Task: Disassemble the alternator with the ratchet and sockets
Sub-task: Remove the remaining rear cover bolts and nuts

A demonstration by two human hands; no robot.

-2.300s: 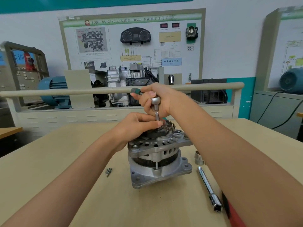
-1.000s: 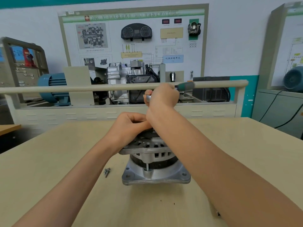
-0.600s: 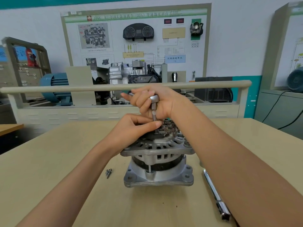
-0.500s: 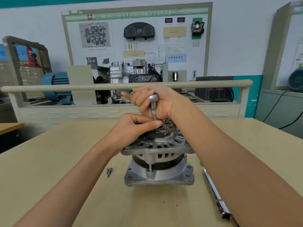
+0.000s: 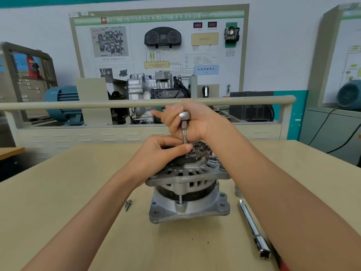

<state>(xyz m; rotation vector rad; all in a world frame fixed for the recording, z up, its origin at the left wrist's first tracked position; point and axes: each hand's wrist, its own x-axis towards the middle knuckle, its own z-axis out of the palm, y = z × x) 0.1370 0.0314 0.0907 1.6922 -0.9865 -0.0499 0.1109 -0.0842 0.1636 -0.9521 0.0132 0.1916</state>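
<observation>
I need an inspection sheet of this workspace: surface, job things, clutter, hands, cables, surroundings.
Surface: tan table.
Job things: alternator upright at centre; ratchet with vertical extension on its top.
Clutter: loose screws left of alternator; chrome bar and socket to its right.
Hands: right hand grips ratchet; left hand pinches the extension's lower end.
Cables: black cables on far right.
Surroundings: training board, blue motor.

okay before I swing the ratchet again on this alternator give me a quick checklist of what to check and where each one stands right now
1. Right hand grips the ratchet: ok.
2. Extension stands upright on the fastener: ok.
3. Socket fully seated on the fastener: cannot tell, the left hand's fingers hide it.
4. Left hand steadies the alternator: ok.
5. Alternator sits flat on the table: ok.
6. Loose screws lie apart from the alternator's base: ok.
</observation>
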